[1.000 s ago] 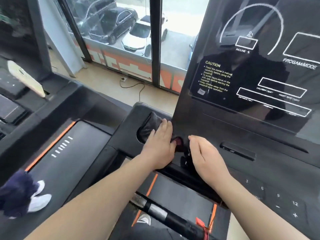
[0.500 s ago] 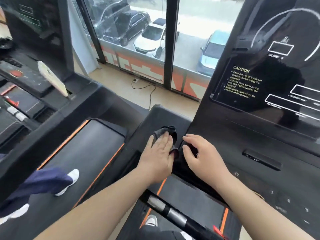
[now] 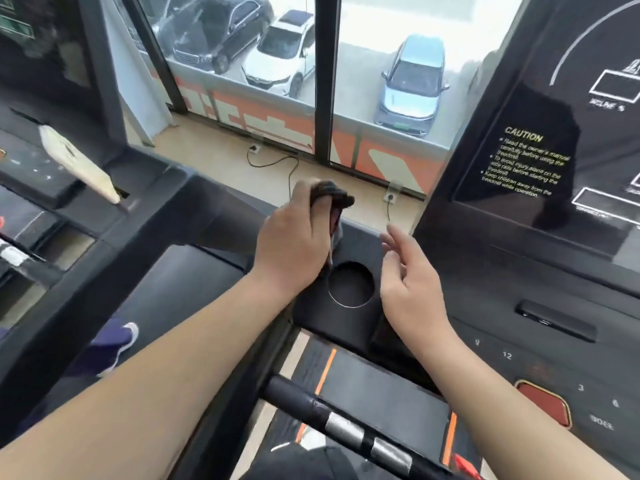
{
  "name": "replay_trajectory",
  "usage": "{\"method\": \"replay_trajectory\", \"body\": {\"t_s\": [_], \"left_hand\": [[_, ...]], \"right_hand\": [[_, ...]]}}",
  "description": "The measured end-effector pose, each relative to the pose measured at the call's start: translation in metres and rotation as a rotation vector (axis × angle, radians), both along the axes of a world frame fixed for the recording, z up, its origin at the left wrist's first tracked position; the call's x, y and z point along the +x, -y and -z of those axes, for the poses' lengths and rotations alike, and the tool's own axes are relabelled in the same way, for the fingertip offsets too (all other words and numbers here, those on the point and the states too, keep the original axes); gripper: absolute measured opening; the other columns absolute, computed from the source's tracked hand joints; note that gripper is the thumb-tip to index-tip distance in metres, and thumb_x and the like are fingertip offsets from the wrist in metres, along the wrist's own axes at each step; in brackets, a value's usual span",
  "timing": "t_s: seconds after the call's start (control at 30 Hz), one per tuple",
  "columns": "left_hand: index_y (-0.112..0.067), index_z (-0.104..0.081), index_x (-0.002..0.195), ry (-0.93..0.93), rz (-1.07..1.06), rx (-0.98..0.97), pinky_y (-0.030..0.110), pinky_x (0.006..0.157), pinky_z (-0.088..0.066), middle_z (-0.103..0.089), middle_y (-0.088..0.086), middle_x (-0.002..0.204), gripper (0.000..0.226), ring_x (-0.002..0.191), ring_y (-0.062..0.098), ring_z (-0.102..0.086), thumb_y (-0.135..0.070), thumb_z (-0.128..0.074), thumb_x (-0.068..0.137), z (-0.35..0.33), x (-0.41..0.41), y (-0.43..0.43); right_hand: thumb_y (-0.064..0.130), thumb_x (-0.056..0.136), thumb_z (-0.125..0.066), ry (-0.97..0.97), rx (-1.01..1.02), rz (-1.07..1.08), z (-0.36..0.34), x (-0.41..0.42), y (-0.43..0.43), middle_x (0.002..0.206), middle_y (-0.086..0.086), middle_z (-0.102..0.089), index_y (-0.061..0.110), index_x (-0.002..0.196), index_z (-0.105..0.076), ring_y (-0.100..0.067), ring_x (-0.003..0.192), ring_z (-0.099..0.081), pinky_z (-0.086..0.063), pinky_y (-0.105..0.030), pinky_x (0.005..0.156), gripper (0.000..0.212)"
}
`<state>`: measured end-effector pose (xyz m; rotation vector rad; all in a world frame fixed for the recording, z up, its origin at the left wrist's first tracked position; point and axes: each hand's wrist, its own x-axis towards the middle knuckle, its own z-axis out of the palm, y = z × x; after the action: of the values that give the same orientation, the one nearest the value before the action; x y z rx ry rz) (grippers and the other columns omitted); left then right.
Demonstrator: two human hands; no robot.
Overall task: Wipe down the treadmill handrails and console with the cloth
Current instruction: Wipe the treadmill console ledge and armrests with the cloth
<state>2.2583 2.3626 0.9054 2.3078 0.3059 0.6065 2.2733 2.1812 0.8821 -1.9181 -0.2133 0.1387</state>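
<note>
Dark, bunched cloth (image 3: 333, 195) sits in the left hand (image 3: 294, 247), whose fingers are curled tight round it. The wad sticks out past the fingertips, and a thin trailing end hangs down beside the palm toward the round cup holder (image 3: 351, 287). Hand and cloth are over the far-left part of the black tray (image 3: 360, 244) that flanks the console (image 3: 554, 271) — whether the cloth touches the plastic cannot be told. The right hand (image 3: 412, 292) is just on the other side of the cup holder, holding nothing, its fingers loose, slightly bent and spread apart. At the right the console's glossy panel carries a yellow CAUTION label (image 3: 528, 161) and white outlined boxes. Lower down are number keys (3, 6, 9 and 12 can be read) and a red button (image 3: 543, 403). Below the arms a black handrail bar (image 3: 346, 431) with 2 silver patches crosses above the orange-edged belt (image 3: 381, 386). At left a neighbouring treadmill (image 3: 86, 254) has a dark-blue shoe (image 3: 117, 341) on its deck. Beyond the window (image 3: 327, 81) 3 cars are parked — a black car (image 3: 221, 36), a white car (image 3: 280, 64) and a pale blue car (image 3: 414, 84).
</note>
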Motion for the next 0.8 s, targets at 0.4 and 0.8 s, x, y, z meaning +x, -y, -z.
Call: {"method": "replay_trajectory", "body": {"t_s": [0.4, 0.8], "left_hand": [[-0.015, -0.053, 0.114, -0.662, 0.148, 0.298, 0.048, 0.102, -0.046, -0.054, 0.008, 0.133, 0.02, 0.126, 0.031, -0.051, -0.028, -0.05, 0.098, 0.053, -0.016, -0.019], [-0.044, -0.054, 0.142, -0.613, 0.06, -0.004, 0.037, 0.102, -0.047, -0.054, -0.016, 0.148, 0.04, 0.141, 0.007, -0.041, -0.045, -0.054, 0.102, 0.08, -0.04, -0.044]], "right_hand": [[0.02, 0.105, -0.04, 0.315, -0.667, -0.526, 0.032, 0.018, -0.023, 0.168, 0.006, -0.017, 0.018, 0.158, -0.033, -0.007, 0.155, -0.007, -0.01, -0.024, 0.125, 0.053], [0.055, 0.102, -0.01, 0.234, -1.085, -0.421, 0.065, 0.089, -0.069, 0.171, 0.0, 0.006, 0.026, 0.163, -0.002, -0.022, 0.156, 0.01, 0.005, -0.045, 0.126, 0.068]]}}
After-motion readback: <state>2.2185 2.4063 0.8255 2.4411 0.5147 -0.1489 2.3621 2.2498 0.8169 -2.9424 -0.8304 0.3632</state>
